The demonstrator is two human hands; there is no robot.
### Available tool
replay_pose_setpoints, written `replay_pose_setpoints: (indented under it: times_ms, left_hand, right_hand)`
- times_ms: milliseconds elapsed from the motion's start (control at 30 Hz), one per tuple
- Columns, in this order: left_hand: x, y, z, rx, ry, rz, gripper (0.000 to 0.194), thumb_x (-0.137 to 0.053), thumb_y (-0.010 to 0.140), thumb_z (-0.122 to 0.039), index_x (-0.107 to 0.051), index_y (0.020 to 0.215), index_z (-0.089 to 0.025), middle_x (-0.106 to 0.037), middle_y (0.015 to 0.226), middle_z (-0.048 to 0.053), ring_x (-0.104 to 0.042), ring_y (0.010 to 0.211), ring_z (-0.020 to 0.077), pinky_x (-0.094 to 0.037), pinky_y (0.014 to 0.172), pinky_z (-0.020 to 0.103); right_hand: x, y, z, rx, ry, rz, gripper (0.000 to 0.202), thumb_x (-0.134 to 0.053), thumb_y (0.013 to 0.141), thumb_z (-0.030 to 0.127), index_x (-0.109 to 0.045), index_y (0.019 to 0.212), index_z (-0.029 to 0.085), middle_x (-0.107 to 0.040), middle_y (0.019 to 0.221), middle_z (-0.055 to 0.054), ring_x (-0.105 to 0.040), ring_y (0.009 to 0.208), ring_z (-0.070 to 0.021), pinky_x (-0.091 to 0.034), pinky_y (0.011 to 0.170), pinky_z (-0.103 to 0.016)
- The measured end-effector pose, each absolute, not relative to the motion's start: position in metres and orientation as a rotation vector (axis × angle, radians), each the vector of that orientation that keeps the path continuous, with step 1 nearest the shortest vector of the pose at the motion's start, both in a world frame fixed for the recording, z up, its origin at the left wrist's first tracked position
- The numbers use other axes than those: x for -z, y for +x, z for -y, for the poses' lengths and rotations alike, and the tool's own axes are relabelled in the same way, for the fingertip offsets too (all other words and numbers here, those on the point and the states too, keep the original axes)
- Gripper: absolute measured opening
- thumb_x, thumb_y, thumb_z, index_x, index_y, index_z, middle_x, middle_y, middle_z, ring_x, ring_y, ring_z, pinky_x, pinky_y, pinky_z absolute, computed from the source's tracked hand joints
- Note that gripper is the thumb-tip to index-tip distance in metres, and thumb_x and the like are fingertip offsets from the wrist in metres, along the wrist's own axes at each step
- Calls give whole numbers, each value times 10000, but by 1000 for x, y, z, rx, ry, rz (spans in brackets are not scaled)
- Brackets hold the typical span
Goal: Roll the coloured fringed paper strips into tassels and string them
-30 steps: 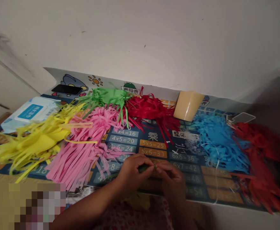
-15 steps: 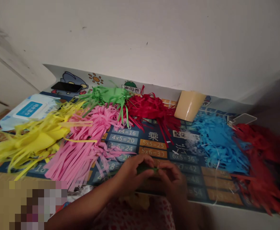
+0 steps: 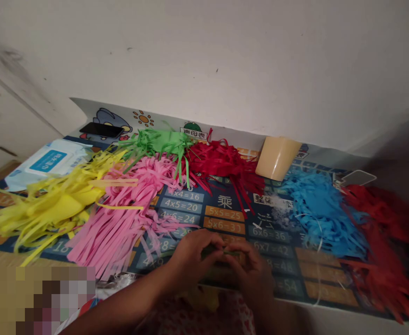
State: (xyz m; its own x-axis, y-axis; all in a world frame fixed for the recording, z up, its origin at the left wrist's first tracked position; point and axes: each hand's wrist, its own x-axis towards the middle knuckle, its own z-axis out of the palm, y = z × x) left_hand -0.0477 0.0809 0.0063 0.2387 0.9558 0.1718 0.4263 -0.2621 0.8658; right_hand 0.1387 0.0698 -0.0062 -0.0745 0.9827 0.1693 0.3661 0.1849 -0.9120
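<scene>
Little had changed in the grip: the left hand [image 3: 194,253] and right hand [image 3: 255,270] stayed close together, low in the view, their thumbs and forefingers nearly meeting over a thin green strip [image 3: 230,252]. Both hands were pinched on it, the other fingers curled; where exactly each fingertip bore on the strip was too dark and blurred to tell. The work thus remained at one small point, held in the air above the near edge of the printed mat [image 3: 181,204] on the table.

Beneath the wrists, some pale-yellow material [image 3: 206,300] lay over a patterned cloth on the lap, and a crinkled clear bag [image 3: 119,281] sat beside the left forearm.

The widest stretch of mat showing ran from the pink fringe bundle [image 3: 110,237] to the blue fringe bundle [image 3: 326,214]. Pink strands reached close to the left hand. On the right, a white cord [image 3: 319,237] looped down from the blue bundle toward the near edge, where the red fringe bundle [image 3: 382,260] spilled over.

At the back, the green fringe bundle [image 3: 162,142], crimson fringe bundle [image 3: 218,160] and yellow cup [image 3: 277,158] bounded the reach below the wall. The yellow fringe bundle [image 3: 57,200] lay against the wet-wipes packet [image 3: 47,163] at far left.
</scene>
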Motion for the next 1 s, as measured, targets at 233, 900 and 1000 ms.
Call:
replay_pose_setpoints:
  times_ms: [233, 900, 1000]
  left_hand:
    - [-18, -50, -80, -1064, 1941, -1109, 193, -649, 805, -163, -658, 997, -176, -690, 949, 54, -646, 904, 183, -478, 808, 274]
    - [0, -34, -89, -1000, 2047, -1217, 61, -623, 832, -244, -682, 823, -230, -732, 807, 17, -686, 770, 186, -499, 914, 372]
    - [-4, -34, -88, -853, 1895, -1241, 73, -673, 765, -293, -674, 713, -242, -722, 700, -5, -672, 632, 184, -526, 600, 250]
  right_hand:
    - [6, 143, -72, -921, -1341, 1582, 64, -674, 803, 289, -729, 783, 263, -717, 772, 9, -673, 712, -162, -515, 652, -219]
    - [-4, 136, -65, -668, -1276, 1756, 131, -617, 882, 258, -740, 839, 268, -736, 759, 10, -674, 702, -176, -478, 721, -318]
    - [-3, 160, -77, -623, -1286, 1817, 127, -618, 887, 314, -733, 871, 263, -739, 820, -4, -674, 783, -185, -484, 780, -332]
